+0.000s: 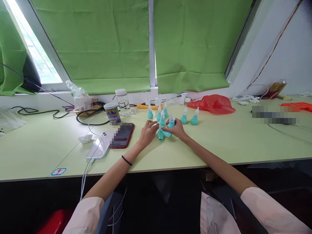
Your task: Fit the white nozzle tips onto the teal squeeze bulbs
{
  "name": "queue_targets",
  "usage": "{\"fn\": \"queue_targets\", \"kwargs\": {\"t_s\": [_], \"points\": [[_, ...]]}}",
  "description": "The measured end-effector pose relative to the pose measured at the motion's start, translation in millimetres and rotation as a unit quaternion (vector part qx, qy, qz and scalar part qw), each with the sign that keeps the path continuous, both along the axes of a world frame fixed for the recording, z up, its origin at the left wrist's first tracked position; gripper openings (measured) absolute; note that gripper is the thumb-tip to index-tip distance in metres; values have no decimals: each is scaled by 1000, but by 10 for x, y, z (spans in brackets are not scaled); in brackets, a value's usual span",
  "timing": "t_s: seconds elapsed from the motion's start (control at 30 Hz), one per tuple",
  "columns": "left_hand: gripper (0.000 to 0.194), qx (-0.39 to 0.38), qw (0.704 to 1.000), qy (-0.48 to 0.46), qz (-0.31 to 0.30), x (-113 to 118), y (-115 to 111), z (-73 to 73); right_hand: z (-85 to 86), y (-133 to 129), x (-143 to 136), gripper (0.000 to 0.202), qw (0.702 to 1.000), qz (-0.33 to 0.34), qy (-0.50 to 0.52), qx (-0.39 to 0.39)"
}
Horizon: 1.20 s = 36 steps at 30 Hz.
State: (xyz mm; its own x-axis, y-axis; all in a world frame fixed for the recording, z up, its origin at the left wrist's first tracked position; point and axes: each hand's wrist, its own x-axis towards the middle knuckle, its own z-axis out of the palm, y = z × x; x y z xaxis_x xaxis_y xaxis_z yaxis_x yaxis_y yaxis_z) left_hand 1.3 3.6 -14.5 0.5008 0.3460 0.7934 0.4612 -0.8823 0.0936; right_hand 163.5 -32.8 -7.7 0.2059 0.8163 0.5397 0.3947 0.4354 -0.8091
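Observation:
My right hand (177,129) is closed around a small teal squeeze bulb (171,123), its clear upper part pointing up. Under those fingers another teal piece (167,132) shows, tilted and partly covered. Curled fingers of my left hand (148,131) meet the upper end of a teal bulb (161,135) close to the table; its top is hidden by the fingertips. Just behind both hands stand several similar bulbs with pointed translucent tips, among them one bulb (150,113) at left and one bulb (162,120) in the middle. Two more, a bulb (183,119) and a bulb (194,120), stand upright to the right.
Left of my hands lie a dark phone (125,135) with a red edge and a pale phone (98,146) on a cable. Behind them are a printed tub (112,113) and a glass jar (123,103). A red plastic bag (213,104) lies at back right.

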Motion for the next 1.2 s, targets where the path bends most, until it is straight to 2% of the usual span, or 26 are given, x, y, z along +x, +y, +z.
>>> {"fn": "queue_targets", "kwargs": {"t_s": [0.13,0.33,0.77,1.03,1.2], "points": [[18,22,1000,-4,19,0,6,-13,-7,-26,-31,31,998,-24,-46,29],[15,10,1000,-7,6,-17,37,7,31,-87,-39,29,990,-35,-124,62],[8,24,993,92,71,-10,7,26,62,-124,-54,24,965,-44,-230,116],[8,-18,984,139,107,1,-36,21,36,-88,-68,27,973,-70,-189,109],[11,23,969,190,156,38,-78,32,14,-50,-83,31,990,-76,-106,56]]}}
